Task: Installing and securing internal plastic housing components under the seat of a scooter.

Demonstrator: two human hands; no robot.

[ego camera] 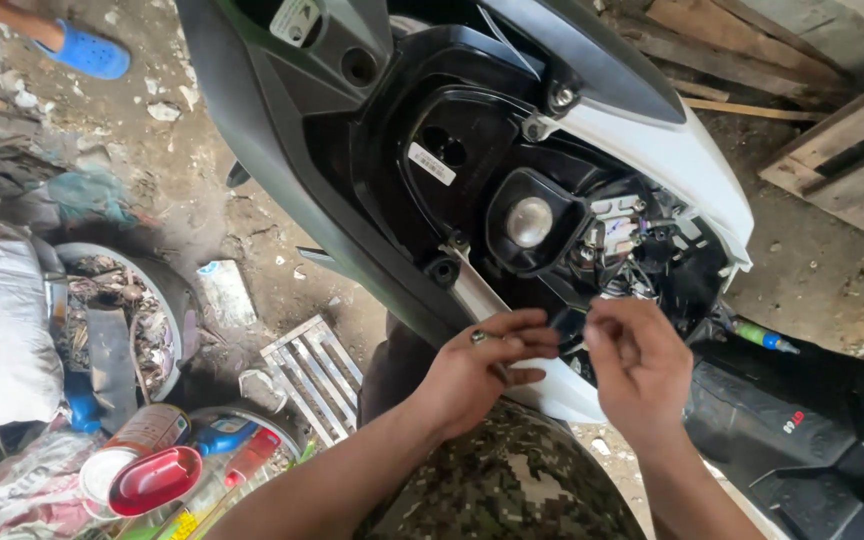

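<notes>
So you've got the scooter (512, 150) nose-up in front of you with the front cover off, and the black inner housing (452, 130) fills most of the view from about 11 o'clock round to 3. The white side panel (672, 160) runs down the 2 o'clock edge, and the round silver bulb back (529, 220) sits dead centre with the wiring cluster (617, 240) just beside it at 3 o'clock.

Both your hands are low, right under that opening. Your left hand (482, 365) is at 6 o'clock, fingers curled in and pinched on a small metal fastener (479, 336), looks like a screw or bolt, held between thumb and forefinger. Your right hand (637, 365) is at about 5 o'clock, fingers drawn together around something dark and thin; I can't tell if it's a wire or a clip, it's too blurred. The two hands are near each other, almost touching at the fingertips.

My read: you're mid-way on the fastener stage, part in hand, not seated in any hole. Next move looks like it needs a steady line-up with a mount point on the housing, and a firm pinch, since a drop lands on the dirt floor (202, 200) by the junk tub (132, 310) at 9 o'clock.
</notes>
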